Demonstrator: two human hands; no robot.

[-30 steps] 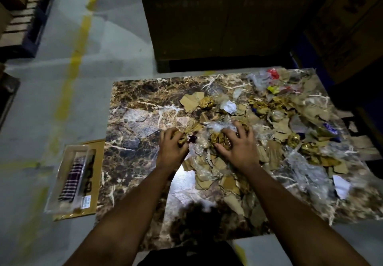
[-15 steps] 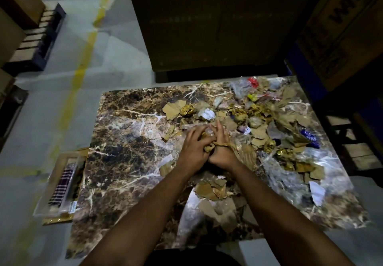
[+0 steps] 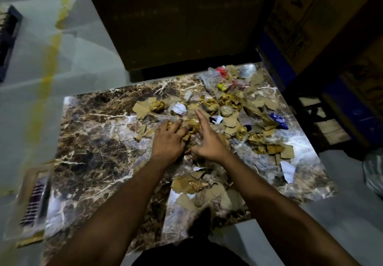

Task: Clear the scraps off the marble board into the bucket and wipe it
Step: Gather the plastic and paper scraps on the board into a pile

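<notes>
A brown, white-veined marble board (image 3: 93, 152) lies on the grey floor. Its right half is strewn with scraps (image 3: 238, 108): torn cardboard, crumpled gold foil, clear plastic, white paper, a blue wrapper (image 3: 278, 119) and red bits. My left hand (image 3: 169, 141) rests palm down in the middle of the board, its fingers curled over a bunch of foil and cardboard scraps. My right hand (image 3: 208, 141) lies beside it, touching it, fingers spread over the scraps and index finger stretched out. More cardboard pieces (image 3: 192, 185) lie nearer to me. No bucket shows.
A clear plastic pack with a striped cloth (image 3: 35, 201) lies on the floor off the board's left edge. Large cardboard boxes (image 3: 323, 23) stand behind and to the right. A crumpled plastic bag (image 3: 373, 174) sits at the right edge. A yellow floor line (image 3: 47, 75) runs past on the left.
My hands came together at the board's middle, drawing scraps inward. Now the right hand's fingers have opened and spread, while the left stays curled on the scraps. The view has tilted.
</notes>
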